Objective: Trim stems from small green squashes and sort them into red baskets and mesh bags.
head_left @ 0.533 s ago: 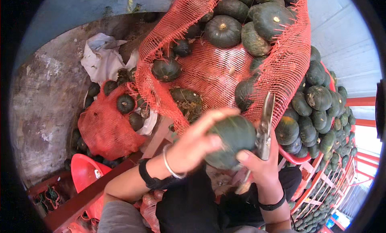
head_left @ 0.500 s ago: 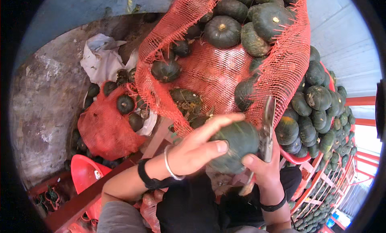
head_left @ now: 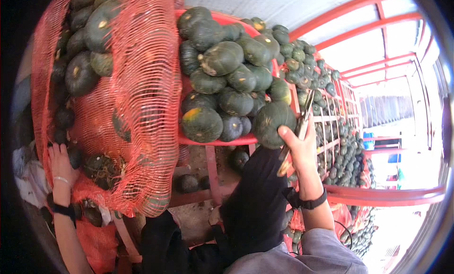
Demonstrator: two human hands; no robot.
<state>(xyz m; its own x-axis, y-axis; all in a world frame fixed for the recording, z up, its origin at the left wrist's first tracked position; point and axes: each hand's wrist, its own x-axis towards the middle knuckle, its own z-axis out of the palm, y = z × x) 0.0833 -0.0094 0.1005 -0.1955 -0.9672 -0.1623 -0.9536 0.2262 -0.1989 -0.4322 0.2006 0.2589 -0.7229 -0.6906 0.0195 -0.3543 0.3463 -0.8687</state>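
Observation:
My right hand (head_left: 301,148) grips a round dark green pumpkin (head_left: 273,125), its thumb pressed on the near side. In the same hand is a knife-like tool (head_left: 306,106) with a narrow dark metal blade pointing up and a pale handle end below. At far left, my left hand (head_left: 60,166) reaches to the edge of an open red mesh sack (head_left: 149,80). Its fingers are stretched out beside a small dark pumpkin (head_left: 74,155); whether they touch it is unclear. More green pumpkins (head_left: 81,74) lie inside the sack.
A red tub (head_left: 236,142) heaped with green pumpkins stands right of the sack. Farther right, slatted crates (head_left: 326,118) hold many more. A red rail (head_left: 383,196) crosses at right. Loose pumpkins (head_left: 187,183) lie below the tub, near my legs. A white cloth (head_left: 34,177) lies far left.
My view has swung right, toward the tub. My left hand has let go of the pumpkin and moved left to the sack. My right hand has carried pumpkin and tool to the tub's edge.

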